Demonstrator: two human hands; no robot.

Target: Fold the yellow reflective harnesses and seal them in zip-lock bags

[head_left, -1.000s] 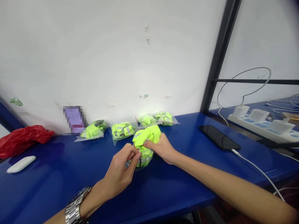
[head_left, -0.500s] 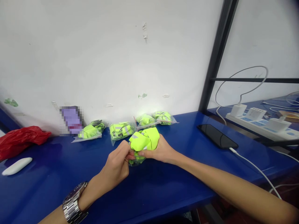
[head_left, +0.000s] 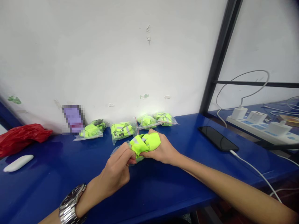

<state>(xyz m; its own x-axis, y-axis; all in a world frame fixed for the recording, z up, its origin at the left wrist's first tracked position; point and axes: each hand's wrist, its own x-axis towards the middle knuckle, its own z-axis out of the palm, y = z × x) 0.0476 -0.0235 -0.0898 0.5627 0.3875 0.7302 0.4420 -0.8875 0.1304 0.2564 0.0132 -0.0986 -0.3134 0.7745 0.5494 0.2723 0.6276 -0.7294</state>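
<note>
Between my hands is a bundled fluorescent yellow-green strap with grey reflective strips, partly inside a clear plastic bag. My left hand, a metal watch on its wrist, pinches the bag at the bundle's left side. My right hand is wrapped round the bundle from the right, thumb in front. Behind them, along the wall, lie several similar bundles in clear zip bags: one bagged bundle just behind my left hand, another farther left, and two more on the right.
A blue table meets a white wall. At the left are a red plastic bag, a white oval object and a leaning phone, its screen blurred. On the right lie a cabled black phone, a power strip and a dark metal post.
The bundle has sunk slightly lower into the bag between my hands. More of the clear bag shows behind my left hand. The view has shifted a little.
</note>
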